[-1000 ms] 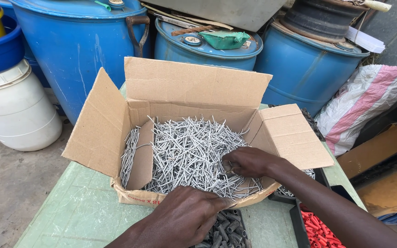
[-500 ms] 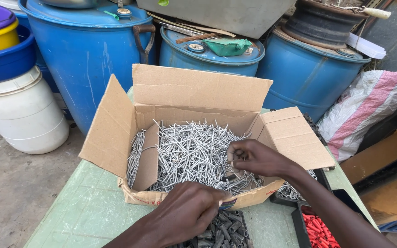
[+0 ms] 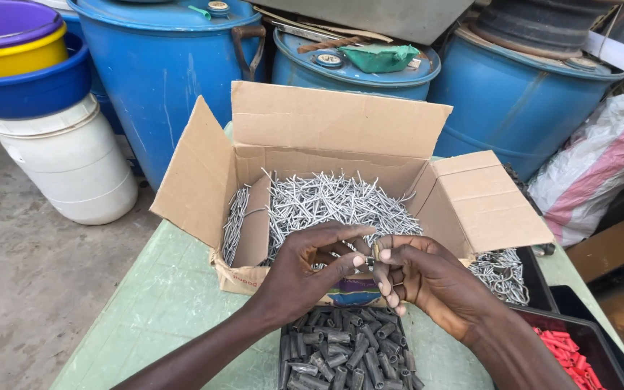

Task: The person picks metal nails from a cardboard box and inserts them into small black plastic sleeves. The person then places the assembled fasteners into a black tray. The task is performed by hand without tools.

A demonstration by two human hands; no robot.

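Observation:
An open cardboard box point(image 3: 341, 130) full of silvery nails point(image 3: 326, 202) stands on a pale green table point(image 3: 160, 303). My left hand point(image 3: 305, 271) and my right hand point(image 3: 427, 282) meet just in front of the box, fingertips pinched together around a small nail and what looks like a grey plug between them. Directly below my hands lies a black tray of grey plastic plugs point(image 3: 344, 357).
A black tray of red plugs point(image 3: 575, 357) and another with loose nails point(image 3: 503, 271) sit at the right. Blue drums point(image 3: 167, 65) stand behind the table. A white bucket point(image 3: 74, 166) with stacked coloured basins is at the left, a striped sack point(image 3: 601, 166) at the right.
My right hand has come out of the nail box. My left hand has risen from the grey plugs, and both now meet in front of the box.

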